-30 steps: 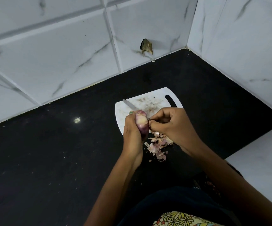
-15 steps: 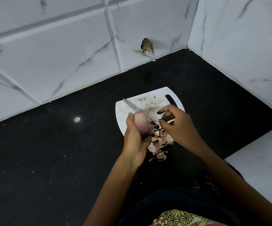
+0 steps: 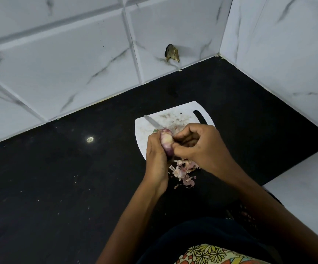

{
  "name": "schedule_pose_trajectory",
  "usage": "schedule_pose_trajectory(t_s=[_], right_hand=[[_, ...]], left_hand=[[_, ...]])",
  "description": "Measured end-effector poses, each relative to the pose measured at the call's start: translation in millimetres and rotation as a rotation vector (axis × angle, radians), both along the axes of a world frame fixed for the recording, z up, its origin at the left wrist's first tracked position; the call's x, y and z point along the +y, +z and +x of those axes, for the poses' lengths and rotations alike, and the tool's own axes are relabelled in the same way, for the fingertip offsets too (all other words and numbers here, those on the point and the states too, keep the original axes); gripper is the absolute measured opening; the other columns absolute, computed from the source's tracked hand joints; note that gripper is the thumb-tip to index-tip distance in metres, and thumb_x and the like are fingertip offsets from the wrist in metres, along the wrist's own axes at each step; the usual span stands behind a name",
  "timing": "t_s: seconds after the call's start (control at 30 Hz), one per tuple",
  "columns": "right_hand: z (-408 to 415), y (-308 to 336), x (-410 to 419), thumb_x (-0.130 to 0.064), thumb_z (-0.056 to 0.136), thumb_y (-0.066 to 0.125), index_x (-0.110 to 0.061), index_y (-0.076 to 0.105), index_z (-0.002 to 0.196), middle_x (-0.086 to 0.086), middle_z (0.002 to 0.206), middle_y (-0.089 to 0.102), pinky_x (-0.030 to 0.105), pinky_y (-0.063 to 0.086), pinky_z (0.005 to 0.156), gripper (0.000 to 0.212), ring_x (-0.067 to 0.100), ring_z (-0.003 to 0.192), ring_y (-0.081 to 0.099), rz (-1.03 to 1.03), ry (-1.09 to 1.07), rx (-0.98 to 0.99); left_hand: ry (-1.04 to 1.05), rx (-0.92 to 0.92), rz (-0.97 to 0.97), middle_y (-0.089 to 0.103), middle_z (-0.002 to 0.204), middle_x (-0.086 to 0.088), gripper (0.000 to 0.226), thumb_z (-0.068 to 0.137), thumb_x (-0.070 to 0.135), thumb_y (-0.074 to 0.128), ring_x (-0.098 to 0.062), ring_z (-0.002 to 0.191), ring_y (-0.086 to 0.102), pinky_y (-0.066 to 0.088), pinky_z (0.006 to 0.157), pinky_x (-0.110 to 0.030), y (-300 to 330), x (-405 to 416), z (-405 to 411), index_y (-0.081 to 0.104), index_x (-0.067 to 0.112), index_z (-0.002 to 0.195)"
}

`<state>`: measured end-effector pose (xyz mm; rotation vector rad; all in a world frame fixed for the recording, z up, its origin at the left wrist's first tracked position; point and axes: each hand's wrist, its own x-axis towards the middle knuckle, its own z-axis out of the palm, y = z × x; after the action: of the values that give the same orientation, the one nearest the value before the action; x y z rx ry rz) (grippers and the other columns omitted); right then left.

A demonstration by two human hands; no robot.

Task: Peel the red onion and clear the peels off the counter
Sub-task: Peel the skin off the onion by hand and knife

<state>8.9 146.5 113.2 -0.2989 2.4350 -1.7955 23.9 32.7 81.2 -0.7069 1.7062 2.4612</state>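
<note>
Above board (image 3: 148, 130), your left hand (image 3: 157, 157) grips onion (image 3: 166, 142), fingers wrapped round it. Your right hand (image 3: 202, 147) curled, fingertips pinching onion's side. Peels (image 3: 184, 171) piled on counter (image 3: 59, 178) below. Knife (image 3: 152, 121) lies on board.

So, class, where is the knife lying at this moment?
In the head view the knife lies on the white cutting board, its blade pointing to the board's far-left edge, just beyond the red onion held in the left hand.
</note>
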Motion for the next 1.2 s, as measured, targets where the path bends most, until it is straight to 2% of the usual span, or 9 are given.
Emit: schedule_pose_trajectory(t_s=[0.13, 0.37, 0.57, 0.67, 0.77, 0.87, 0.97, 1.07, 1.2], right_hand=[[-3.1, -2.7, 5.2, -0.002, 0.073, 0.072, -0.007, 0.072, 0.077, -0.001, 0.071, 0.071, 0.022, 0.054, 0.064, 0.007, 0.008, 0.066, 0.067, -0.001, -0.034, 0.013], [6.0, 0.5, 0.4, -0.013, 0.069, 0.082, -0.005, 0.07, 0.087, -0.001, 0.077, 0.073, 0.02, 0.057, 0.067, 0.023, 0.006, 0.07, 0.07, -0.027, 0.014, -0.013], [-0.7, -2.3, 1.2, 0.0, 0.072, 0.072, -0.007, 0.073, 0.077, 0.0, 0.071, 0.072, 0.021, 0.055, 0.064, 0.009, 0.007, 0.065, 0.068, -0.015, -0.006, -0.004], [-1.7, -2.1, 2.1, -0.003, 0.077, 0.071, -0.008, 0.074, 0.081, 0.0, 0.074, 0.072, 0.02, 0.055, 0.067, 0.007, 0.008, 0.069, 0.069, -0.031, 0.006, -0.008], [4.4, 0.0, 1.2, -0.012, 0.077, 0.076, -0.007, 0.072, 0.091, 0.001, 0.083, 0.073, 0.021, 0.056, 0.069, 0.015, 0.008, 0.078, 0.07, -0.091, 0.066, -0.037], [11.7, -3.4, -6.4, -0.013, 0.076, 0.077, -0.008, 0.072, 0.092, 0.0, 0.088, 0.072, 0.02, 0.056, 0.069, 0.018, 0.006, 0.081, 0.069, -0.051, 0.013, 0.027], [13.4, -8.8, -13.2, -0.013, 0.079, 0.074, -0.008, 0.072, 0.088, 0.001, 0.085, 0.069, 0.03, 0.056, 0.073, 0.01, 0.01, 0.08, 0.067, 0.044, -0.08, 0.167], [12.6, -10.1, -16.6, -0.012, 0.082, 0.07, -0.008, 0.069, 0.085, -0.001, 0.085, 0.067, 0.029, 0.054, 0.073, 0.005, 0.009, 0.081, 0.063, 0.103, -0.09, 0.215], [10.1, -11.4, -17.6, -0.01, 0.087, 0.063, -0.01, 0.062, 0.088, -0.002, 0.088, 0.062, 0.017, 0.047, 0.069, 0.001, 0.01, 0.081, 0.059, 0.127, -0.075, 0.205]], left_hand=[[-0.027, -0.027, 0.051, 0.066, 0.087, 0.0, 0.039, 0.1, 0.046, 0.033, -0.005, 0.067, 0.059, 0.046, 0.061, -0.021, -0.5, 2.1, -1.3, 0.061, 0.018, 0.101], [0.039, -0.036, -0.017, 0.068, 0.11, -0.015, 0.049, 0.1, 0.044, 0.031, -0.025, 0.105, 0.065, 0.055, 0.079, -0.033, 0.9, 2.2, -1.7, 0.058, 0.007, 0.118], [0.014, -0.057, 0.053, 0.066, 0.072, 0.003, 0.039, 0.1, 0.044, 0.034, -0.004, 0.061, 0.06, 0.046, 0.058, -0.021, 1.9, 0.9, 0.8, 0.062, 0.019, 0.089], [0.033, -0.071, 0.091, 0.066, 0.062, 0.007, 0.04, 0.1, 0.045, 0.034, -0.004, 0.058, 0.058, 0.044, 0.06, -0.022, 3.2, 1.4, 2.0, 0.062, 0.02, 0.087], [0.072, -0.072, 0.101, 0.07, 0.075, 0.002, 0.044, 0.1, 0.049, 0.033, -0.01, 0.072, 0.064, 0.049, 0.071, -0.026, 3.5, 0.8, 1.9, 0.063, 0.017, 0.095], [0.121, -0.082, 0.087, 0.07, 0.1, -0.014, 0.048, 0.1, 0.051, 0.031, -0.033, 0.103, 0.066, 0.048, 0.094, -0.043, 4.9, 3.6, 3.2, 0.06, 0.012, 0.105], [0.197, -0.093, 0.069, 0.065, 0.117, -0.017, 0.051, 0.099, 0.052, 0.033, -0.036, 0.117, 0.058, 0.048, 0.094, -0.042, 3.4, 7.3, 3.9, 0.055, 0.012, 0.119], [0.231, -0.079, 0.09, 0.064, 0.12, -0.018, 0.052, 0.098, 0.052, 0.034, -0.035, 0.115, 0.059, 0.049, 0.088, -0.039, 3.2, 7.1, 4.3, 0.055, 0.011, 0.122], [0.198, -0.067, 0.127, 0.065, 0.096, -0.011, 0.047, 0.099, 0.05, 0.034, -0.024, 0.089, 0.059, 0.046, 0.077, -0.034, 5.7, 4.4, 5.2, 0.06, 0.011, 0.106]])
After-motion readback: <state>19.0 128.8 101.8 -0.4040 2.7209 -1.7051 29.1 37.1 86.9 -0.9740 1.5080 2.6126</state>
